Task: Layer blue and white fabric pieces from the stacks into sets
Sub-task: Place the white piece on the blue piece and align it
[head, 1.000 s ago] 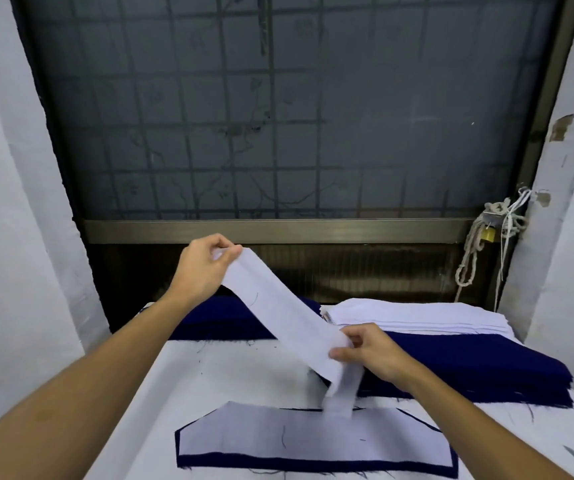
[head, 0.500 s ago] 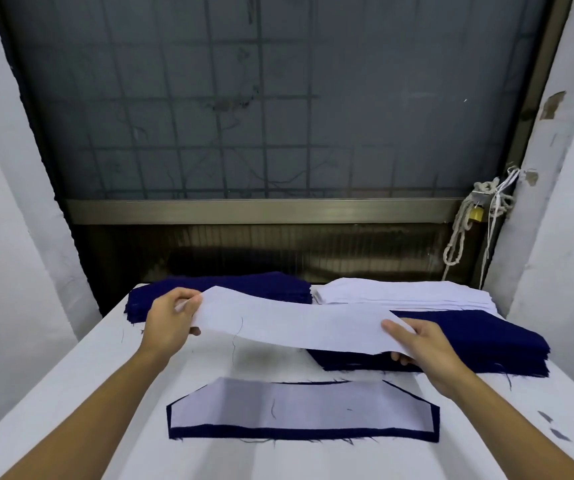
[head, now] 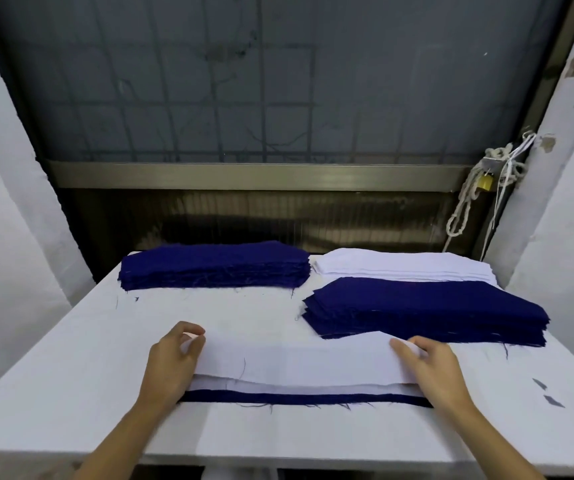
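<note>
Left forearm (head: 112, 448) and right forearm (head: 503, 445) come in bare from the lower edge, angled forward and inward. Left hand (head: 171, 365): back up, thumb and forefinger curled together, pinching the left end of the white strip (head: 296, 362). Right hand (head: 434, 370): back up, forefinger stretched forward, the strip's right end caught between its fingers, thumb not visible. Hands level, well apart, wrists low.

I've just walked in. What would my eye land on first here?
Most likely the left hand and right hand at the near middle of the table, each holding an end of a white strip lying over a dark blue piece. Next, the far blue stack on the left and the nearer blue stack on the right, with a white stack behind it.
</note>
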Demonstrator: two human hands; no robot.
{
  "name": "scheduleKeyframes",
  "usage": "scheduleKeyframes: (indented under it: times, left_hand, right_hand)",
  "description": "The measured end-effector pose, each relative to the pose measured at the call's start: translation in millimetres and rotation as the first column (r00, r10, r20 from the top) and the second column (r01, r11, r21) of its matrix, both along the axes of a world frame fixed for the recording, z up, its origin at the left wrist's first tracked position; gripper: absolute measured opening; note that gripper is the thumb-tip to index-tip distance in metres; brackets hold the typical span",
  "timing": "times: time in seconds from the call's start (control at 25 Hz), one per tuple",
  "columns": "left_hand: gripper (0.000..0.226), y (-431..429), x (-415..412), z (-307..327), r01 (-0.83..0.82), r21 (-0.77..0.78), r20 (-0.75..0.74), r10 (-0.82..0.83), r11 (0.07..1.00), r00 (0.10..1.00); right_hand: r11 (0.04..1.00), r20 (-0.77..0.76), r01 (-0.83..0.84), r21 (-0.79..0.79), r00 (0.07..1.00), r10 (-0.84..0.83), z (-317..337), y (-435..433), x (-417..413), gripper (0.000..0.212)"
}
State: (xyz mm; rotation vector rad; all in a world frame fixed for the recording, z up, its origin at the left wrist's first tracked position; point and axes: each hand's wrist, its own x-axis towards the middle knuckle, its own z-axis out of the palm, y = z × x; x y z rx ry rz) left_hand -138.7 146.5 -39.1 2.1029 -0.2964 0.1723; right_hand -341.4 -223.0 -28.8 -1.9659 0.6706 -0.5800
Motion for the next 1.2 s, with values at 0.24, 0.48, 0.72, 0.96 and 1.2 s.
scheduleKeyframes:
  times: [0.24, 0.48, 0.72, 0.96, 1.2]
  left_hand:
    - [0.011, 0, -7, -11, -0.081, 0.034, 0.044, 0.080, 0.996, 0.996]
    - [0.011, 0, -7, -10, -0.106, 0.026, 0.060, 0.104, 0.994, 0.993]
    - [0.018, 1, -4, -12, -0.089, 0.057, 0.034, 0.087, 0.994, 0.996]
    - [0.022, 0, -2, -14, -0.069, 0.065, 0.030, 0.067, 0.995, 0.997]
    - [0.032, 0, -2, -14, -0.051, 0.055, 0.052, 0.048, 0.997, 0.997]
  right_hand:
    - [0.984, -0.089, 0.074, -0.160, 0.992, -0.089, -14, 3, -2, 0.036]
    - [0.974, -0.136, 0.093, -0.207, 0.983, -0.122, -13, 3, -1, 0.020]
    - [0.895, -0.163, 0.060, -0.442, 0.976, -0.146, -20, 5, 1, 0.023]
    - [0.808, -0.153, 0.046, -0.587, 0.974, -0.167, -21, 6, 4, 0.018]
    - [0.785, -0.135, -0.014, -0.619, 0.987, -0.089, -25, 3, 5, 0.022]
